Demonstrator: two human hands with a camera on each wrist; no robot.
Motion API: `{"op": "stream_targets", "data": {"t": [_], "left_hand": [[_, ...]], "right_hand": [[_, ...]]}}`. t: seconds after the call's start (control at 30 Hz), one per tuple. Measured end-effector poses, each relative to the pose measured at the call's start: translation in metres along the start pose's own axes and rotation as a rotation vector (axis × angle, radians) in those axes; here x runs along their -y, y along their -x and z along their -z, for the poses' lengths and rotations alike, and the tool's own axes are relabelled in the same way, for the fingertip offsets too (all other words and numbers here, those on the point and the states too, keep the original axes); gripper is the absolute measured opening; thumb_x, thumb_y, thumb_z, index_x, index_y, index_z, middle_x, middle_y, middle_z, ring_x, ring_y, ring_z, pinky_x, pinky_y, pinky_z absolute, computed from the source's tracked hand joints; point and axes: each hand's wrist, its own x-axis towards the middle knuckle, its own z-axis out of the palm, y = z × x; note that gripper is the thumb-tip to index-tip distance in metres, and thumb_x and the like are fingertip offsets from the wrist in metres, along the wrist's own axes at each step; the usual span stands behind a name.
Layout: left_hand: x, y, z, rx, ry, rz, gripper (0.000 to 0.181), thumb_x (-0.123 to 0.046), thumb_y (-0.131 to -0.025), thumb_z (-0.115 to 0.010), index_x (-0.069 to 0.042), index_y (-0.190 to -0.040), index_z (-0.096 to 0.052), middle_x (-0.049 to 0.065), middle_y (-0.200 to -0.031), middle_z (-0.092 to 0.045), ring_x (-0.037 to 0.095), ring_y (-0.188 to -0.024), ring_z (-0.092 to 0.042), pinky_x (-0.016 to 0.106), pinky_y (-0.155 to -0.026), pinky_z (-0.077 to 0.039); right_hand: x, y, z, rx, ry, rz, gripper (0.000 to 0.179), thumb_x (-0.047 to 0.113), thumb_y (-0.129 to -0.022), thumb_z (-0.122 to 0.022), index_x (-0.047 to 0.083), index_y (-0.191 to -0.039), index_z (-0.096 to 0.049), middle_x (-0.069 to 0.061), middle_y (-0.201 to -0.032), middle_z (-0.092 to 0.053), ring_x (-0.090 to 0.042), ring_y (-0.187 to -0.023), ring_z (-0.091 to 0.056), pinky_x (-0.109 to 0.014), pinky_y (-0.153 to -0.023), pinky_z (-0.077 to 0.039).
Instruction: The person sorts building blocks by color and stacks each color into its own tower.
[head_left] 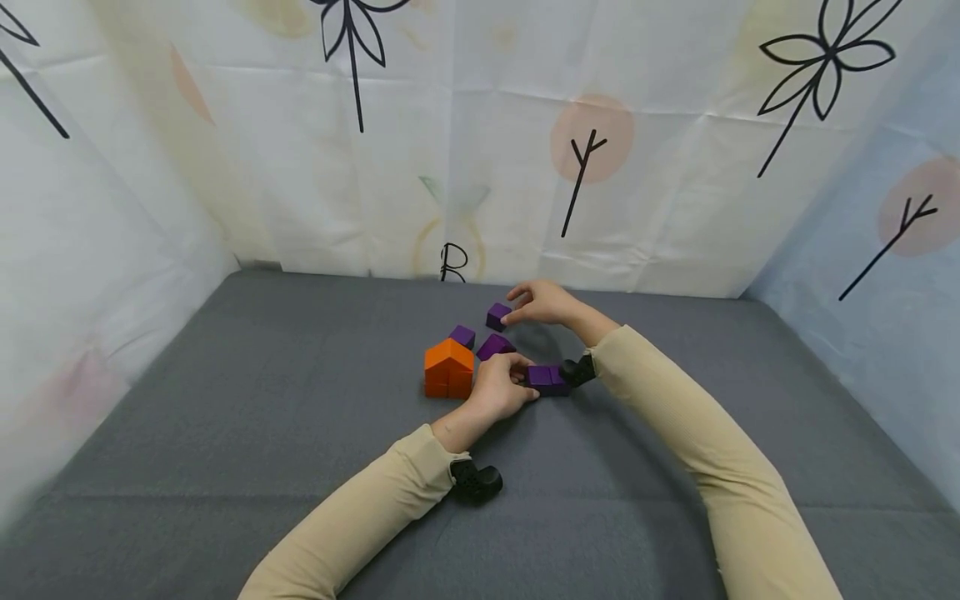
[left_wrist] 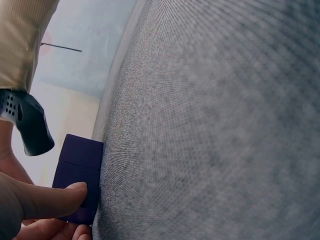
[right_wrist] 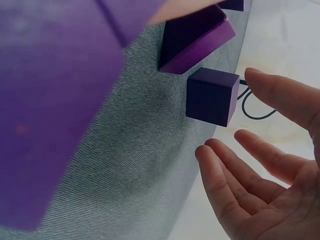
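Note:
My left hand (head_left: 498,390) pinches the left end of a row of purple blocks (head_left: 542,377) on the grey cloth. In the left wrist view, the thumb (left_wrist: 62,201) lies across the near face of the row, and the other fingers curl at its end. Farther back, my right hand (head_left: 546,304) is at a purple cube (head_left: 496,316). The right wrist view has its thumb and fingers spread wide beside the cube (right_wrist: 207,97), with a gap to it. Between the hands lies a purple triangular block (head_left: 495,345), its slanted face up.
Left of the left hand stands a small orange block house (head_left: 449,371) with a peaked top. Another purple block (head_left: 463,335) sits just behind it. A printed white cloth (head_left: 495,192) hangs at the table's back edge. Black wrist cameras (head_left: 476,482) jut from both sleeves.

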Motion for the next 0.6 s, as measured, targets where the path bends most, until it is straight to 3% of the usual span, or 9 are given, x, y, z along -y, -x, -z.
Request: {"op": "stream_targets", "data": {"t": [0.2,0.37,0.6], "left_hand": [[0.001,0.000,0.000,-0.005,-0.008,0.001,0.029,-0.004,-0.076,-0.079,-0.007,-0.103,-0.071,0.010,-0.099,-0.069,0.022,-0.091,-0.063,0.035,-0.084,-0.051],[0.001,0.000,0.000,-0.003,-0.003,-0.004,0.029,-0.004,-0.076,-0.079,-0.006,-0.103,-0.071,0.010,-0.100,-0.069,0.022,-0.091,-0.062,0.036,-0.084,-0.051],[0.001,-0.001,0.002,0.002,-0.002,-0.007,0.028,-0.005,-0.076,-0.079,-0.006,-0.103,-0.071,0.010,-0.099,-0.069,0.021,-0.091,-0.062,0.035,-0.083,-0.050]], "right_hand": [[0.001,-0.006,-0.001,0.019,0.038,-0.012,0.056,0.026,-0.090,-0.067,0.001,-0.137,-0.049,-0.022,-0.133,-0.055,-0.035,-0.119,-0.055,-0.046,-0.100,-0.044],[0.002,-0.009,-0.003,-0.007,0.095,0.004,0.051,0.024,-0.090,-0.067,-0.004,-0.130,-0.055,-0.022,-0.130,-0.058,-0.035,-0.119,-0.055,-0.045,-0.099,-0.045],[0.007,-0.012,-0.006,-0.036,0.134,-0.034,0.047,0.025,-0.089,-0.068,-0.002,-0.126,-0.060,-0.021,-0.129,-0.059,-0.034,-0.118,-0.055,-0.044,-0.098,-0.046]]}}
